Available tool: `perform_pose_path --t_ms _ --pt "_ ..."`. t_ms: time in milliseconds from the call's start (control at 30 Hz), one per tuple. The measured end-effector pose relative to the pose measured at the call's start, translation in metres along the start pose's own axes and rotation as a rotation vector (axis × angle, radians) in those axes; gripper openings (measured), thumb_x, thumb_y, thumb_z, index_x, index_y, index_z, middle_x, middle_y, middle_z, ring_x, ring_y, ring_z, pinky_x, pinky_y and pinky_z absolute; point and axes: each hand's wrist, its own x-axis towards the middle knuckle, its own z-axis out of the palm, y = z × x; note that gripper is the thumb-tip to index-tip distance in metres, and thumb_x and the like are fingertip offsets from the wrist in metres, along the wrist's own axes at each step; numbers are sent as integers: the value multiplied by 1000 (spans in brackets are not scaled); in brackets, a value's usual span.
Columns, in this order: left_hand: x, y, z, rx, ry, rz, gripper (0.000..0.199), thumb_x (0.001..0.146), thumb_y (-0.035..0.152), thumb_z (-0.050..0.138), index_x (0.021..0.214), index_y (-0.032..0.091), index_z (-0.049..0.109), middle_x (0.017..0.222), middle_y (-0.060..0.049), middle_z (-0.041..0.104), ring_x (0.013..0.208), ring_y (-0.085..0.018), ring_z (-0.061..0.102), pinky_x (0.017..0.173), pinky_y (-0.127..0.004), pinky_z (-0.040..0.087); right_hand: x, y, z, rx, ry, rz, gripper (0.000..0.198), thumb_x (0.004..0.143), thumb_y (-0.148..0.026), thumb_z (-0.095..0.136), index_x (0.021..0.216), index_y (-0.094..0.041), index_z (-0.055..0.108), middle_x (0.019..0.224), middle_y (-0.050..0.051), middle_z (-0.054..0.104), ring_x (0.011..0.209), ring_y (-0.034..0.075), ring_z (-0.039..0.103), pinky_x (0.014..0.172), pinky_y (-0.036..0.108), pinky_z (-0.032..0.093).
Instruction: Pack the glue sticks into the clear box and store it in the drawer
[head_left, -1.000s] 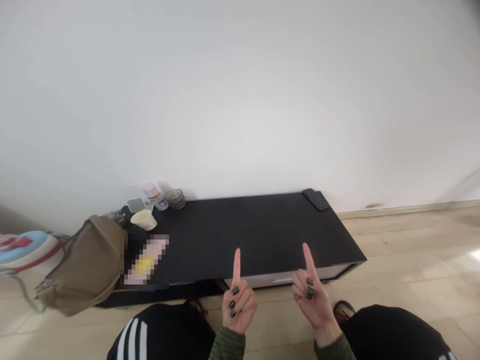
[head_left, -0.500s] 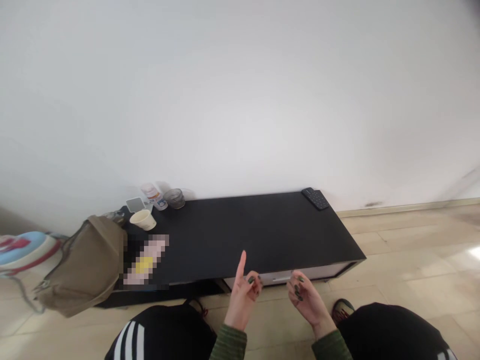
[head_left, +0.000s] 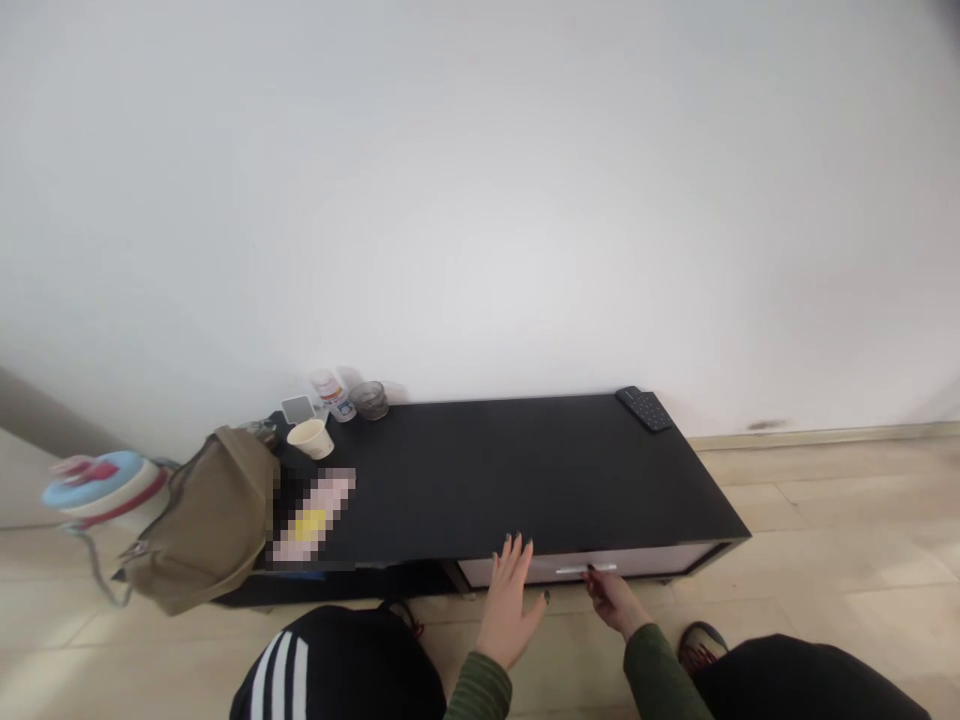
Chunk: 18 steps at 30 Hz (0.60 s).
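Observation:
A low black cabinet [head_left: 487, 470] stands against the wall in front of me. Its white drawer [head_left: 664, 561] faces me at the right and is closed. My right hand [head_left: 613, 600] has its fingers closed at the middle of the silver drawer handle [head_left: 568, 571]. My left hand [head_left: 510, 608] is open, fingers stretched out, by the cabinet's front top edge, left of the handle. Whether its fingertips touch the edge I cannot tell. It holds nothing.
On the cabinet's left end are a brown bag [head_left: 206, 530], a paper cup [head_left: 310, 440], a white bottle [head_left: 333, 396], a glass bowl [head_left: 370, 400] and a blurred-out pink item. A black keypad-like object [head_left: 643, 409] lies back right. A blue-lidded container [head_left: 112, 490] stands far left.
My right hand has moved forward onto the drawer handle. My left hand has gone from a pointing finger to spread fingers. The view has shifted slightly left.

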Motion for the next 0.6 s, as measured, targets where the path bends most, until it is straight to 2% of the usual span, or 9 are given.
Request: perform_pose_path --t_ms 100,233,367,433,500,600 --pt "0 4 -5 -11 1 -14 67 79 23 51 145 17 44 159 -8 27 150 -26 10 122 -49 9 -1 5 0 1 51 12 28 83 -16 62 67 -20 39 50 -6 51 37 4 45 38 12 18" --pt "-6 10 -7 -7 39 -28 57 82 22 49 139 18 53 154 -9 38 148 -27 20 122 -52 14 -9 13 4 -11 82 5 33 83 -21 64 65 -21 36 46 -8 47 35 4 43 37 11 19" --pt "-21 4 14 -24 124 92 53 86 16 40 136 22 55 150 -8 45 144 -24 32 121 -52 21 -30 30 -3 -63 59 21 30 80 -20 64 64 -21 39 45 -4 52 35 7 48 37 13 27" --pt "-30 -6 34 -10 89 163 54 83 13 40 133 22 58 147 -9 48 141 -25 39 120 -54 24 -48 41 -14 -228 -51 35 28 75 -23 68 63 -20 43 43 -2 53 36 10 53 39 15 32" --pt "-37 -18 56 18 55 193 54 79 11 43 129 23 61 144 -10 52 137 -28 43 118 -57 26 -71 47 -25 -437 -226 25 25 70 -28 71 63 -19 49 45 -1 57 38 13 58 40 17 35" --pt "-47 -32 83 58 42 184 62 71 10 51 130 25 61 142 -10 54 135 -31 46 116 -59 29 -102 37 -34 -616 -485 -48 27 69 -40 72 69 -17 58 58 3 67 45 14 63 42 16 35"
